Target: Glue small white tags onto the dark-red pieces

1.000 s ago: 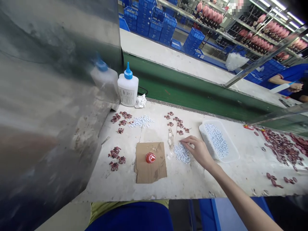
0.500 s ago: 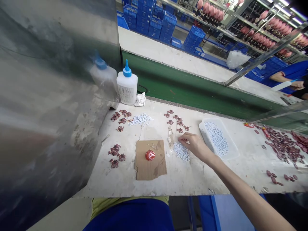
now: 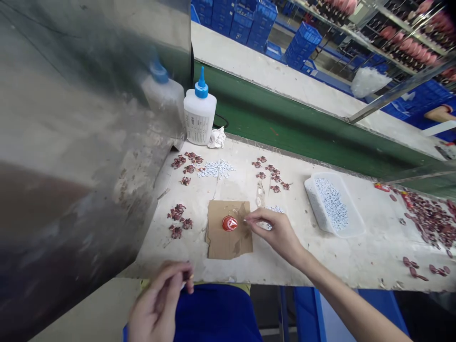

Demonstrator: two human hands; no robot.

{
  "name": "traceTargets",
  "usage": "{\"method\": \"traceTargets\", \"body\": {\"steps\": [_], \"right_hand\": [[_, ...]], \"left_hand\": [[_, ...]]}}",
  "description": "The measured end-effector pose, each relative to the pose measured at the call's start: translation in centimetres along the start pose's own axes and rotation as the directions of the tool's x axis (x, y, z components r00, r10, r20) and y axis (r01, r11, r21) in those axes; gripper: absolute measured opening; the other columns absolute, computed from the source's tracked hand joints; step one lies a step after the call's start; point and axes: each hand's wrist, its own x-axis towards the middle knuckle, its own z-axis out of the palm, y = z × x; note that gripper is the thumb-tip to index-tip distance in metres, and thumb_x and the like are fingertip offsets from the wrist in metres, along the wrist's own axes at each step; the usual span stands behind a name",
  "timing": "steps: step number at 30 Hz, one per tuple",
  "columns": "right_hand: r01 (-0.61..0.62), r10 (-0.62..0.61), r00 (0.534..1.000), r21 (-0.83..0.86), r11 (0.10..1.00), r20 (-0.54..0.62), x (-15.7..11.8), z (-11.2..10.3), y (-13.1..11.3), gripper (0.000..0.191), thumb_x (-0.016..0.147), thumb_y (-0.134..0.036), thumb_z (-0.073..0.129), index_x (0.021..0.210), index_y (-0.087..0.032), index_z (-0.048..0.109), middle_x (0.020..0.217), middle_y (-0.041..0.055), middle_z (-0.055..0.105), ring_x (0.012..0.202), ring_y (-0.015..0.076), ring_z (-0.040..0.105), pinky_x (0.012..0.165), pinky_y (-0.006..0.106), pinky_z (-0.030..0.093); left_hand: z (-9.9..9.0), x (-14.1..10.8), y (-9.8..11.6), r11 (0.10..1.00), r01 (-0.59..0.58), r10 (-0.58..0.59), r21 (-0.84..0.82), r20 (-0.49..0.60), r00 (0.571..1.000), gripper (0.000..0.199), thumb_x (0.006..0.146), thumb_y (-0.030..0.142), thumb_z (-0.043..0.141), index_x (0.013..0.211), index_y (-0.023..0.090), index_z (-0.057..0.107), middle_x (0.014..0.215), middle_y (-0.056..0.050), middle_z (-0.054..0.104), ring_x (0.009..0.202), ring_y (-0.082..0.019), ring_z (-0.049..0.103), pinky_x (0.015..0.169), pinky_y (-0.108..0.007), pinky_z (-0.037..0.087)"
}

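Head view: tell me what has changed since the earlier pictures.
The right hand has moved left from the white pieces to the cardboard, beside the red item, pinching a pale bit. The left hand has come into view, holding a small dark piece. The camera shifted; cardboard, bottle and plastic tub stayed put.

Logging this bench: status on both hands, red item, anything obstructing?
Right hand pinching small pale piece. Left hand gripping small dark piece, mostly hidden. Red item on cardboard; right hand partly covers white pile.
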Motion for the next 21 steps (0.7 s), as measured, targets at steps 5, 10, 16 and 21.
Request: {"method": "traceTargets", "body": {"steps": [5, 10, 16, 21], "right_hand": [[0.122, -0.124, 0.992, -0.075, 0.990, -0.024, -0.2, 1.6, -0.5, 0.011, 0.098, -0.022, 0.064, 0.096, -0.023, 0.075, 0.092, 0.0038, 0.078, 0.081, 0.0201, 0.073, 0.075, 0.033, 0.059], [0.203, -0.205, 0.979, -0.117, 0.972, -0.006, -0.2, 1.7, -0.7, 0.014, 0.098, -0.015, 0.063, 0.100, -0.025, 0.073, 0.096, 0.0029, 0.076, 0.086, 0.0198, 0.072, 0.074, 0.032, 0.057], [0.210, -0.209, 0.978, -0.111, 0.971, 0.018, -0.4, 1.9, -0.7, 0.017, 0.099, -0.013, 0.062, 0.103, -0.026, 0.073, 0.098, 0.0027, 0.075, 0.087, 0.0191, 0.071, 0.074, 0.032, 0.056], [0.219, -0.220, 0.975, -0.086, 0.972, -0.003, -0.4, 1.7, -0.7, 0.017, 0.098, -0.013, 0.062, 0.102, -0.025, 0.073, 0.097, 0.0034, 0.075, 0.087, 0.0192, 0.071, 0.076, 0.032, 0.057]], "left_hand": [[2.7, 2.5, -0.7, 0.967, 0.225, -0.195, -0.119, 0.224, 0.955, 0.036, 0.098, 0.046, 0.059, 0.105, 0.014, 0.074, 0.074, -0.005, 0.071, 0.070, -0.011, 0.071, 0.074, -0.014, 0.060], [2.9, 2.9, -1.0, 0.979, 0.177, -0.152, -0.102, 0.215, 0.965, 0.032, 0.080, 0.040, 0.079, 0.106, 0.020, 0.077, 0.096, -0.006, 0.079, 0.078, -0.015, 0.077, 0.071, -0.014, 0.061], [2.9, 3.9, -1.2, 1.000, -0.015, 0.015, -0.002, 0.129, 0.992, 0.011, 0.083, 0.034, 0.077, 0.091, 0.028, 0.082, 0.095, -0.001, 0.075, 0.087, -0.009, 0.074, 0.080, -0.007, 0.056], [3.0, 4.6, -0.7, 0.996, -0.092, 0.089, 0.018, 0.124, 0.988, 0.012, 0.081, 0.028, 0.080, 0.092, 0.031, 0.080, 0.087, 0.005, 0.078, 0.078, -0.006, 0.075, 0.078, -0.004, 0.056]]}}
